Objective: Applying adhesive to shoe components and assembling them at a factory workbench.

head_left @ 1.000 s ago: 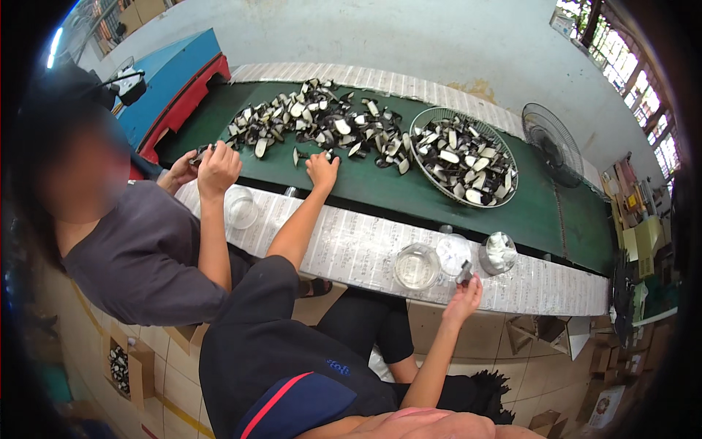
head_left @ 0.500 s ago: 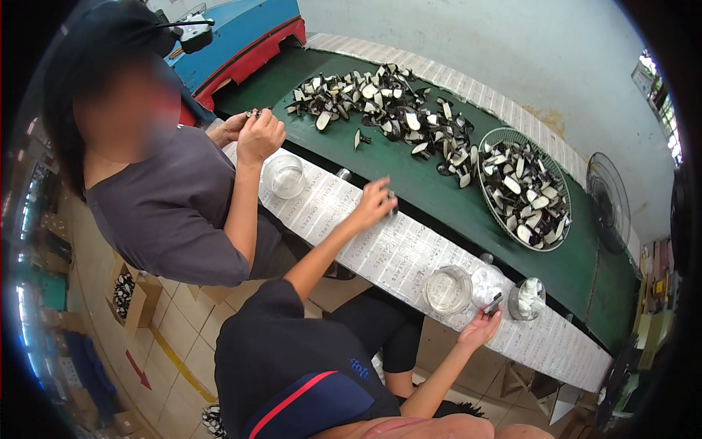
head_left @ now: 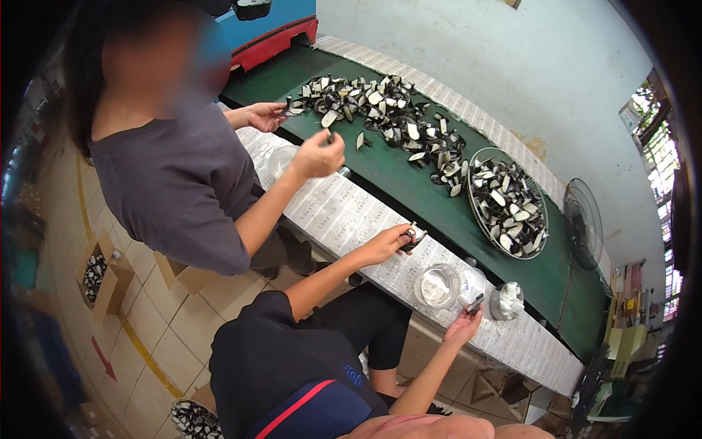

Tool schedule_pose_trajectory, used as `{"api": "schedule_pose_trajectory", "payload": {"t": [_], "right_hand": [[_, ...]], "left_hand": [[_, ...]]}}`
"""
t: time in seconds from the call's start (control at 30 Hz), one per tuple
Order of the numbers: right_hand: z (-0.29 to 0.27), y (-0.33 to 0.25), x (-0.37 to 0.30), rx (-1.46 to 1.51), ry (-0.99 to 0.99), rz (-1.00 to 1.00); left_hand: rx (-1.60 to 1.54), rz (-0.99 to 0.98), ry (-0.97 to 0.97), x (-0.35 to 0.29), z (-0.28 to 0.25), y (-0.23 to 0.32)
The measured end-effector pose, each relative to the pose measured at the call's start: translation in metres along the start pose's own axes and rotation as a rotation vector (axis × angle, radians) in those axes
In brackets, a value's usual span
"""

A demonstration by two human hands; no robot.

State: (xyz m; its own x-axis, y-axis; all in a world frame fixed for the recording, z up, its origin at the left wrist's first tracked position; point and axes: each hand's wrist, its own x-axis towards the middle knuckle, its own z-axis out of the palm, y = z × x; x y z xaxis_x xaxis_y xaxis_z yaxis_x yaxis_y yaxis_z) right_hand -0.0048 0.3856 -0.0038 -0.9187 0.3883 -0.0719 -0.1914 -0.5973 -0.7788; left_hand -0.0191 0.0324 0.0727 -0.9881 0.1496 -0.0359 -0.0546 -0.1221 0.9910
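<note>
My left hand [head_left: 387,244] is closed on a black shoe heel [head_left: 414,238] with a pale face, held above the paper-covered ledge [head_left: 344,217]. Further right, my right hand [head_left: 463,327] grips a small dark object [head_left: 476,303], too small to make out. It is beside a clear round tub [head_left: 437,286] and a crumpled clear plastic bag [head_left: 472,282]. A second tub with white crumpled material [head_left: 507,299] stands just right of that hand. Many similar heels lie in a loose pile [head_left: 409,128] on the green belt [head_left: 395,167], and more fill a round wire basket [head_left: 510,251].
At the left a co-worker in a grey shirt [head_left: 183,183] holds a piece in each hand near another clear tub [head_left: 281,157]. A black fan [head_left: 583,219] stands beyond the basket. Boxes of heels [head_left: 111,282] sit on the tiled floor at the left.
My left hand has drawn right along the ledge, now showing a heel in its fingers. My right hand stays near the tubs. The co-worker's hands have moved apart. The whole view has shifted.
</note>
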Motion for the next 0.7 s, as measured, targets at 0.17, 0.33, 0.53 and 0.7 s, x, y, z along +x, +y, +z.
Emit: {"api": "schedule_pose_trajectory", "payload": {"t": [0.17,0.33,0.53,0.7], "right_hand": [[-0.003,0.001,0.0,0.035,-0.068,0.004],[-0.003,0.003,0.002,0.058,-0.044,0.005],[-0.004,0.003,0.004,0.039,-0.063,0.033],[-0.002,-0.001,0.001,0.055,-0.019,0.062]], "left_hand": [[-0.196,0.049,-0.073,-0.012,0.002,0.005],[-0.265,-0.049,-0.221,-0.026,-0.004,0.0],[-0.322,0.085,-0.335,-0.044,0.012,0.026],[-0.521,0.224,-0.371,-0.057,0.048,0.069]]}}
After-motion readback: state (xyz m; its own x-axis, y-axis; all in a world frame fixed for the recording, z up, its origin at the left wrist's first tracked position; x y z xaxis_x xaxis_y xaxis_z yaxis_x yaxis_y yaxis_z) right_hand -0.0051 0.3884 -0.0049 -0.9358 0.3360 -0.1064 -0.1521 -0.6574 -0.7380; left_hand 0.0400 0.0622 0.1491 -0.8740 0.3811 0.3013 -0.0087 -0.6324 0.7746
